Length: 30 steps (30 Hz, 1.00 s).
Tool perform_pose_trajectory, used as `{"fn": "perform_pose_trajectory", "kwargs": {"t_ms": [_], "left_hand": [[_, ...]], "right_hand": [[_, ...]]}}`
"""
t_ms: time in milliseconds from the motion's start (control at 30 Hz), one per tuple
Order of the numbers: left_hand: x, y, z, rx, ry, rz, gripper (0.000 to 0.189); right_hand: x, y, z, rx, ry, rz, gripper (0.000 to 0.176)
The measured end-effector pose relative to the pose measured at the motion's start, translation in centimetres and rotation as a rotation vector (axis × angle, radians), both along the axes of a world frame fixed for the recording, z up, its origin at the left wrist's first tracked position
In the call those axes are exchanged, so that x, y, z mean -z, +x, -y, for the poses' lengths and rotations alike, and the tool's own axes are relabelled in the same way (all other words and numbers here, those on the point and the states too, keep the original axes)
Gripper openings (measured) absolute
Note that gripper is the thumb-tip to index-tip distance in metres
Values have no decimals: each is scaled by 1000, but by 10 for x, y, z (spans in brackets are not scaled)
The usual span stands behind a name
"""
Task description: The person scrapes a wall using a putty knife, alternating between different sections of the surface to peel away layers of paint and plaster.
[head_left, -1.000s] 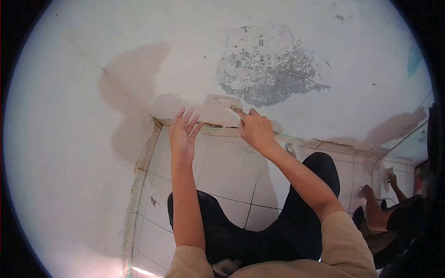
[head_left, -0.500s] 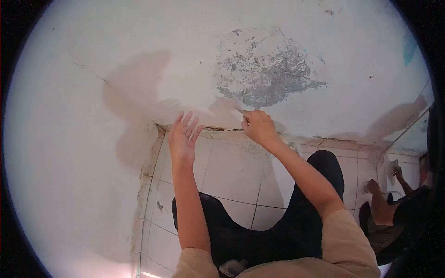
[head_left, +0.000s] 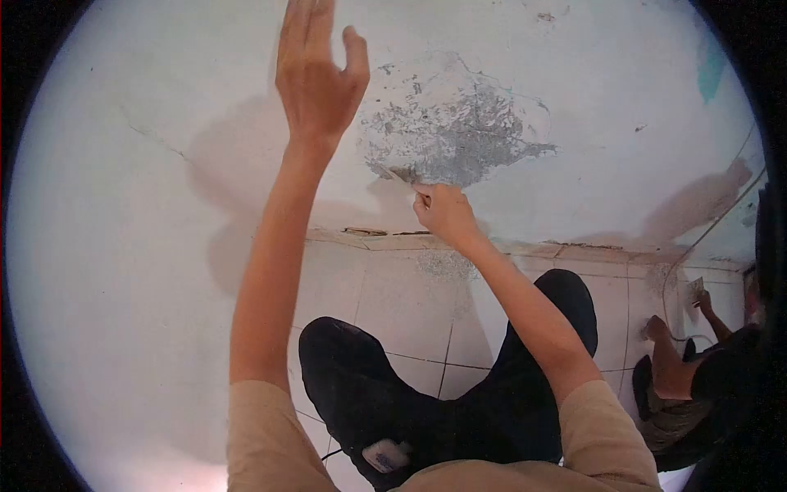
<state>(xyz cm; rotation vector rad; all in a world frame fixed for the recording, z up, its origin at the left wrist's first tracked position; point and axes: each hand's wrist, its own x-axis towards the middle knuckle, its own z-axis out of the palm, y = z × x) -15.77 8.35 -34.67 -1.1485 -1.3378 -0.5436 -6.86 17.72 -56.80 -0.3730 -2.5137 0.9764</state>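
My right hand [head_left: 445,215] is closed around a thin, narrow scraper [head_left: 397,175]. Its tip meets the lower left edge of a rough grey patch [head_left: 484,143], where the white coating is gone from the wall [head_left: 205,90]. Most of the handle is hidden in my fist. My left hand [head_left: 321,82] is raised high, left of the patch, with nothing in it. Its thumb stands apart from the stretched fingers, whose tips run out of the top of the view.
Along the wall's foot, broken edging [head_left: 369,233] meets the tiled floor [head_left: 402,291], where pale crumbs [head_left: 447,264] lie below the patch. My bent knees flank that spot. At the right, another person [head_left: 676,369] crouches, a flat tool [head_left: 696,289] in one hand.
My left hand has risen from the wall's foot to beside the patch, its back now facing me. My right hand has shifted slightly left and up, bringing the scraper's tip onto the patch's edge.
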Motion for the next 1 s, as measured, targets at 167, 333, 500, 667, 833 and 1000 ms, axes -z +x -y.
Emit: {"fn": "perform_pose_trajectory", "kwargs": {"t_ms": [167, 333, 500, 667, 833, 1000], "left_hand": [[-19, -25, -21, -273, -425, 69, 87], [-10, -59, -34, -310, -449, -10, 97], [1, -76, -46, -311, -298, -132, 99], [3, -85, -47, -296, -257, -198, 91], [5, -83, -49, -311, -229, -198, 88], [5, -83, -49, -329, -227, -185, 86]], "right_hand": [[2, 3, 4, -3, -5, -71, 18], [-2, 3, 6, 61, 48, -87, 20], [24, -15, -7, -189, -123, -161, 26], [59, -26, 74, -218, 7, -48, 32], [25, -7, 37, -341, -110, -14, 31], [19, 43, -19, -456, -582, 170, 39]]}}
